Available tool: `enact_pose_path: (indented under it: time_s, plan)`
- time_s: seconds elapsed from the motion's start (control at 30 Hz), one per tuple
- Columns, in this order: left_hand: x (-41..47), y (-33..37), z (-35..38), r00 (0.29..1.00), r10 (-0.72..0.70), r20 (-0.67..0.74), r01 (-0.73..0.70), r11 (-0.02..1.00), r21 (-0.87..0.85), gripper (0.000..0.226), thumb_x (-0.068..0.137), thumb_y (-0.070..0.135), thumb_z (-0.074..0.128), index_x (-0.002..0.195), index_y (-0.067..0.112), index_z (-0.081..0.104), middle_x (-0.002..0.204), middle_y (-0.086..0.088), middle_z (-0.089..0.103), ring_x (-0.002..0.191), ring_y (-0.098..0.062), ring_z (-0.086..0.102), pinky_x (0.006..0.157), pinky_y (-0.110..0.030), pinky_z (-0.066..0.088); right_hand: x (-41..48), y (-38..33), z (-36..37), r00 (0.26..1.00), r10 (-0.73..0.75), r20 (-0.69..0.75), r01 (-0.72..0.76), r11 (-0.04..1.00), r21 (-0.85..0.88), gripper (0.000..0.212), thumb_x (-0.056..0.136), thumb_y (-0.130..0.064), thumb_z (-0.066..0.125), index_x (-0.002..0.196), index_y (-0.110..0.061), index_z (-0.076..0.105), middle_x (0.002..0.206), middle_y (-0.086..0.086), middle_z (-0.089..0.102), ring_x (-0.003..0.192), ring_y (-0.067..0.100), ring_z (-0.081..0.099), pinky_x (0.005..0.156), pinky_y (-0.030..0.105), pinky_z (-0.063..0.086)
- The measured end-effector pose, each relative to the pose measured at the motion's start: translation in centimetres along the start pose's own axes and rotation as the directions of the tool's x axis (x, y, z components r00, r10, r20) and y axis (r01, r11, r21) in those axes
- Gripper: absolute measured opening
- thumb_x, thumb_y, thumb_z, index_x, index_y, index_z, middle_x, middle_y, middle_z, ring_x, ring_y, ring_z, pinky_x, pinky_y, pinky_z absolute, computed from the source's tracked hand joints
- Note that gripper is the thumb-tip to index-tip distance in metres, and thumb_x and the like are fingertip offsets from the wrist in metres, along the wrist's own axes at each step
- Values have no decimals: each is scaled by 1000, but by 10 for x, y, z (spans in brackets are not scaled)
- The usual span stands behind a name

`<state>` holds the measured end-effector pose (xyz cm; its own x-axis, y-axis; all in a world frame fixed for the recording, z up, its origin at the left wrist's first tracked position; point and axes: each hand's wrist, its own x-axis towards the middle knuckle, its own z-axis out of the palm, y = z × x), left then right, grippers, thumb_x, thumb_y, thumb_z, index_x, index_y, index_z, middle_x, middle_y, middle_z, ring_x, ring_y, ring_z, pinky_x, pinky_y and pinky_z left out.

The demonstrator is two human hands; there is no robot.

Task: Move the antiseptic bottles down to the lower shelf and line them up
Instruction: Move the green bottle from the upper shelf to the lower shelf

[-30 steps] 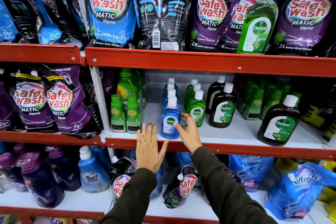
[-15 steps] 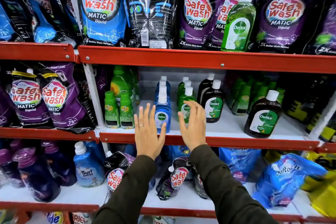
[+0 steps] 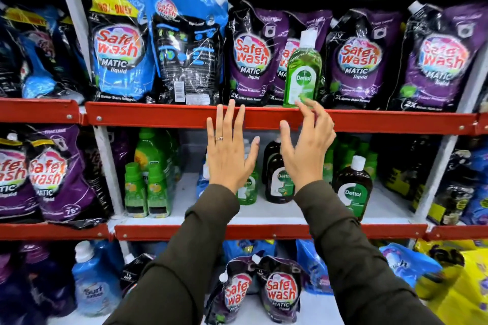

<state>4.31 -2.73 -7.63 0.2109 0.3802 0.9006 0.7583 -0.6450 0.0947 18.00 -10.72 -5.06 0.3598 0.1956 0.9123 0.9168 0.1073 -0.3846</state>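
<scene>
Both hands had risen from the middle shelf, where a second earlier they hovered by the blue Dettol bottle, to the red lip of the upper shelf. The left hand was spread flat and empty, fingers wide, its tips level with that lip. The right hand was open too, fingers loosely curled and holding nothing, its fingertips just at the foot of the green Dettol bottle.

That bottle stood upright at the front edge of the upper shelf, before the purple Safe Wash pouches, alone among them. It looked like clear rigid plastic, full of green liquid, with flat-shouldered sides, a glossy label and a white screw cap. Full, it would likely be fairly heavy for its size and stiff enough not to give under a squeeze; the smooth wall could slip, so a grip round the waist across the label, thumb in front and fingers behind, seemed the safer hold, rather than the narrow cap. The pouches behind were soft, crinkled film and might slump once it was lifted away.

Below, on the white middle shelf, stood dark brown Dettol bottles and smaller green ones, partly hidden by the hands.
</scene>
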Motion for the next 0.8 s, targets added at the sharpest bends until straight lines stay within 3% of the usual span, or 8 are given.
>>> enact_pose_path:
  time_s: [0.13, 0.27, 0.33, 0.4, 0.47, 0.57, 0.67, 0.8]
  plan:
    - [25, 10, 2, 999, 14, -36, -13, 999, 33, 73, 104, 51, 35, 163, 16, 11, 173, -11, 7, 160, -29, 1, 130, -48, -4, 50, 7, -10, 999, 49, -23, -47, 997, 67, 52, 98, -37, 55, 146, -19, 49, 154, 3, 45, 146, 23, 38, 117, 42, 28]
    - [34, 11, 8, 1000, -8, -23, 10, 997, 77, 73, 104, 54, 31, 163, 17, 11, 173, -10, 6, 160, -30, 0, 129, -48, -5, 94, 17, -13, 961, 130, 244, -181, 963, 201, 68, 101, -36, 51, 159, -12, 25, 166, 9, 32, 155, 25, 27, 128, 40, 23]
    - [34, 10, 11, 1000, -5, -23, 7, 995, 97, 73, 103, 55, 32, 163, 19, 11, 173, -9, 6, 160, -30, 0, 129, -47, -8, 112, 21, -14, 899, 188, 396, -299, 924, 240, 66, 102, -32, 50, 160, -11, 25, 163, 10, 38, 152, 25, 35, 122, 36, 31]
    - [35, 9, 13, 999, 3, -36, 1, 994, 105, 73, 103, 56, 33, 163, 20, 12, 173, -8, 7, 160, -30, 1, 129, -46, -9, 125, 24, -12, 843, 232, 485, -385, 890, 244, 55, 102, -29, 51, 153, -12, 38, 148, 7, 56, 139, 25, 51, 105, 31, 41]
    - [35, 8, 14, 999, 11, -53, -5, 995, 102, 72, 103, 56, 34, 163, 21, 14, 173, -8, 9, 160, -30, 2, 129, -47, -7, 133, 26, -11, 816, 266, 514, -443, 858, 259, 49, 101, -27, 54, 146, -12, 46, 138, 5, 62, 129, 24, 59, 97, 31, 44]
    - [35, 7, 16, 998, 16, -65, -10, 995, 94, 72, 103, 56, 33, 163, 20, 15, 173, -9, 10, 160, -30, 2, 130, -49, -2, 134, 28, -10, 791, 302, 532, -528, 776, 345, 49, 98, -20, 59, 144, -10, 46, 138, 12, 62, 124, 27, 64, 105, 46, 54]
    - [35, 6, 17, 998, 15, -64, -8, 994, 107, 73, 103, 57, 33, 163, 20, 15, 173, -9, 10, 160, -30, 2, 130, -50, -2, 133, 24, -11, 794, 304, 527, -541, 750, 382, 50, 98, -18, 60, 144, -9, 45, 140, 15, 61, 127, 30, 62, 109, 52, 51]
    - [35, 6, 17, 998, 19, -60, -12, 993, 113, 74, 103, 57, 33, 163, 19, 14, 173, -10, 10, 160, -31, 3, 130, -52, 2, 137, 12, -20, 831, 284, 479, -507, 741, 440, 50, 99, -19, 59, 146, -8, 45, 143, 15, 59, 133, 29, 58, 113, 50, 48]
